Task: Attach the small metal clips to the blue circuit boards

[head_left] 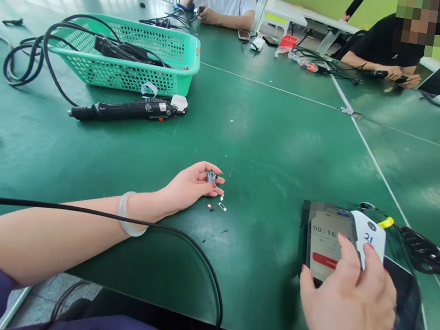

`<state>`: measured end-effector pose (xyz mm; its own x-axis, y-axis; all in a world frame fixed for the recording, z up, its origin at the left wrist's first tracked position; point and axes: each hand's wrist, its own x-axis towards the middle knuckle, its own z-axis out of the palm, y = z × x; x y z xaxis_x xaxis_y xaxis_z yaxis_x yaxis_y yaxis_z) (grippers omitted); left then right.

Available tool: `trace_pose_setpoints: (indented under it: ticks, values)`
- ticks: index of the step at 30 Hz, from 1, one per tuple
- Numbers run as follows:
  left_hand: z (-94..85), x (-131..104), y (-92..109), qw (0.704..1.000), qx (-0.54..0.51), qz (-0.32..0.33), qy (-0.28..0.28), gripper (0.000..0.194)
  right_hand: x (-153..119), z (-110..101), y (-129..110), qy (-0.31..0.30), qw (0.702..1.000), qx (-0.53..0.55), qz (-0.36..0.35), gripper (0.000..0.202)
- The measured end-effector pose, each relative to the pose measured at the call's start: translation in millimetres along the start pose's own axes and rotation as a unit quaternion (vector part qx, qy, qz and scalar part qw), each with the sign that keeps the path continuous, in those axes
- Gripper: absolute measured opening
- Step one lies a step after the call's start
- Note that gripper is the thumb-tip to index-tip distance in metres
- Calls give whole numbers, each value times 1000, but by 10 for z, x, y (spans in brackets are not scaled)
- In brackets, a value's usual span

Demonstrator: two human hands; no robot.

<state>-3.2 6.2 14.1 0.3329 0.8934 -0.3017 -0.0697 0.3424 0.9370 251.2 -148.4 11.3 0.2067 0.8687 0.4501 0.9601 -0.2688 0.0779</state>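
Between the thumb and fingers of my left hand [196, 184] is a small grey part [211, 177]. Just beside those fingertips, a small white frame-shaped piece [222, 207] and a few tiny bits [210, 207] lie on the green table. My right hand [351, 298] is over a phone [329, 243] whose screen shows a timer and a red button. Its fingers are spread, with the thumb at the phone's lower left edge. A white device marked 21 [371, 238] sits right behind the phone, and a dark tablet [408, 311] lies partly under my right hand.
A black electric screwdriver [127, 109] lies before a green basket [134, 77] holding cables and tools. A black cable [178, 231] crosses my left forearm. Black coiled cable [429, 252] lies at the right. Two people [236, 3] sit across the table [270, 156].
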Motion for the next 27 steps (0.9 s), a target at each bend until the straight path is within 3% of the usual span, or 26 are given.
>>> trace_pose_setpoints:
  ticks: [14,22,27]
  values:
    - [20,-15,18,1000,18,-7,6,17,38,174,164,-7,994,86,60,88]
    - [9,-2,8,1000,19,-7,4,15,130,377,454,34,991,129,20,92]
    - [4,6,-13,1000,21,1,-3,16,298,571,738,57,984,154,-75,103]
